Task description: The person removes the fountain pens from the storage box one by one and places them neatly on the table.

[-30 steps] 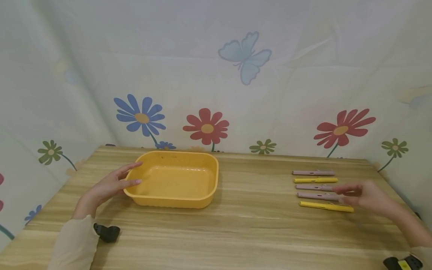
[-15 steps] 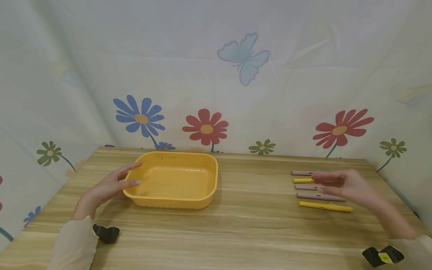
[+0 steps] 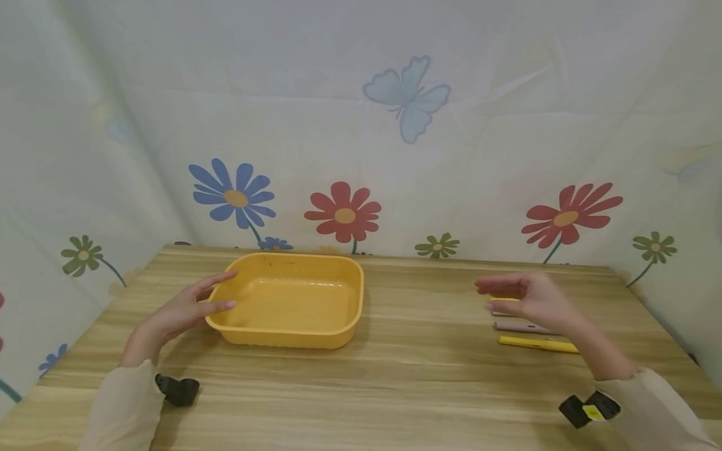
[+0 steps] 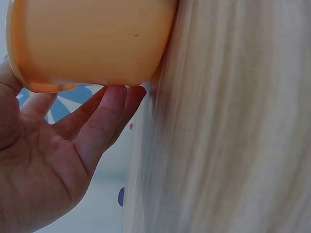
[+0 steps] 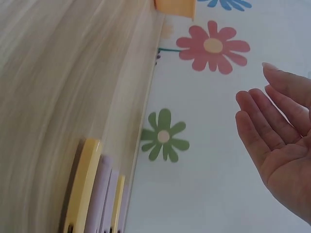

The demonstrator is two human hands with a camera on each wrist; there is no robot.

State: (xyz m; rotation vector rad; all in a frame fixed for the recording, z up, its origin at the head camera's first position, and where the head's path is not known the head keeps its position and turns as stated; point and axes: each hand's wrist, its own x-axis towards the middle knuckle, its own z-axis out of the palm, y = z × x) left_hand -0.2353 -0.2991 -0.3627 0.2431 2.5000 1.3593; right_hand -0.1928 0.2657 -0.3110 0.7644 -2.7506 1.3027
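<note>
While the left hand (image 3: 186,311) rests open against the yellow tray (image 3: 290,300), the right hand (image 3: 533,297) (open, empty) has lifted leftward off the pens (image 3: 536,342) near the worktop's right edge.

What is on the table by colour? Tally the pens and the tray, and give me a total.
Pink pens: 3
Yellow pens: 2
Yellow tray: 1
Total: 6
</note>
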